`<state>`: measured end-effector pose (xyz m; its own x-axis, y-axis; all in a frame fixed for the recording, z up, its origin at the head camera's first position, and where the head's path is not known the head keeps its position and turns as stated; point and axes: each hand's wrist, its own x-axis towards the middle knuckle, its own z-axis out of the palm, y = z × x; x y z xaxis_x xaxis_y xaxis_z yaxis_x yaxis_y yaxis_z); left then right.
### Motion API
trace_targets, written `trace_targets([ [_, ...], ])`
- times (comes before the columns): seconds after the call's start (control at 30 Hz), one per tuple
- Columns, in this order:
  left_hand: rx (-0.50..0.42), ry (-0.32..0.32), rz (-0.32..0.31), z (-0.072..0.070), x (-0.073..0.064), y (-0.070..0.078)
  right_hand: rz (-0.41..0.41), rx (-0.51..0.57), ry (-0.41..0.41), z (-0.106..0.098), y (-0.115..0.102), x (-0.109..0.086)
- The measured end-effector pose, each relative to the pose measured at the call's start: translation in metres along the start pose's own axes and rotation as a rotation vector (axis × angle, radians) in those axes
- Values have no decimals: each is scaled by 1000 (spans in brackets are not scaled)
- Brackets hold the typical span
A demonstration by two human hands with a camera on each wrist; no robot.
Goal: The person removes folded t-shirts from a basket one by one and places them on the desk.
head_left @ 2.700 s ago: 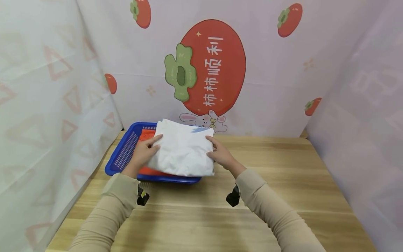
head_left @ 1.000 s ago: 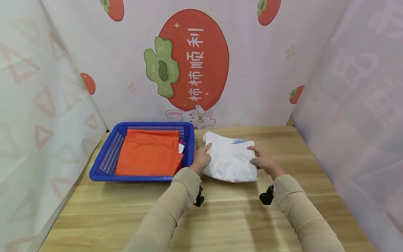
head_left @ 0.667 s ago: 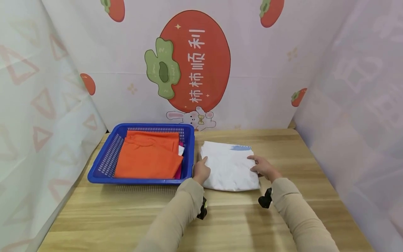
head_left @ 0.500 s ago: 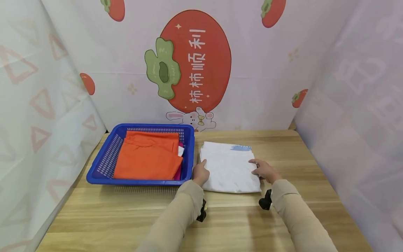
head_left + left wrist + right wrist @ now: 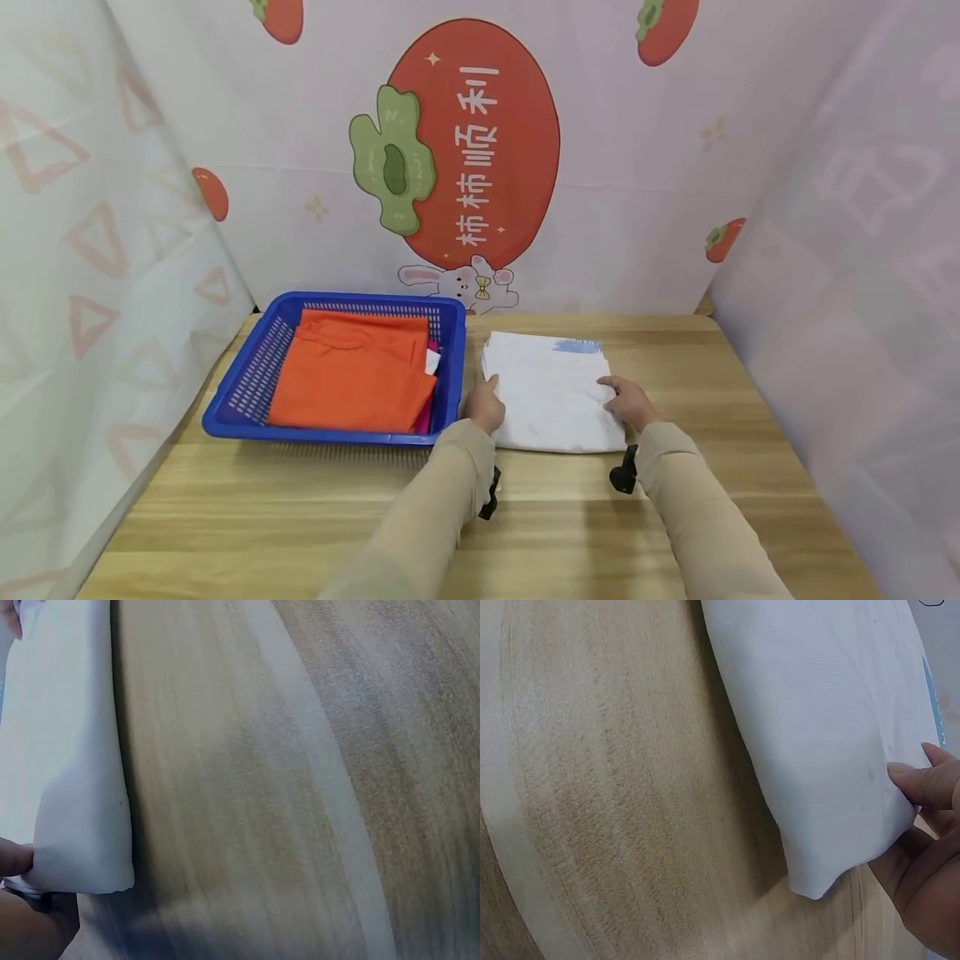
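A folded white T-shirt (image 5: 551, 396) lies on the wooden table, right of the blue basket. Blue print with small lettering shows along its far edge. My left hand (image 5: 485, 406) pinches its left side; in the left wrist view the thumb (image 5: 13, 859) lies on top and the fingers reach below the cloth. On the opposite side my right hand (image 5: 630, 402) pinches the edge, thumb above and fingers underneath in the right wrist view. The near corner of the T-shirt (image 5: 817, 750) there stands slightly off the table.
The blue plastic basket (image 5: 322, 435) at the back left holds folded orange clothing (image 5: 352, 379), with pink and white cloth peeking out at its right. Printed curtains (image 5: 630, 225) enclose the table (image 5: 300, 525) at the back and both sides.
Both hands have carried the white T-shirt from over the basket rightward and down onto the table, uncovering the orange clothing. In the last half second hands and T-shirt have barely moved.
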<state>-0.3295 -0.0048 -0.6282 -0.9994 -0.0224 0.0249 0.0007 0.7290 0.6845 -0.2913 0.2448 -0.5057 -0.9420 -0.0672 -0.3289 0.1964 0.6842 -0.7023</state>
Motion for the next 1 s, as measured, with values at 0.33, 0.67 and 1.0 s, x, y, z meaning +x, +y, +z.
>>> trace_targets([
  [0.33, -32, 10, -23, 43, 17, -41, -46, 11, 56, 8, 18, 5],
  [0.67, -56, -69, -31, 31, 21, -36, -63, 20, 91, 11, 16, 5],
  [1.0, -97, -189, -111, -69, -31, 54, 53, -39, 75, 10, -3, -5],
])
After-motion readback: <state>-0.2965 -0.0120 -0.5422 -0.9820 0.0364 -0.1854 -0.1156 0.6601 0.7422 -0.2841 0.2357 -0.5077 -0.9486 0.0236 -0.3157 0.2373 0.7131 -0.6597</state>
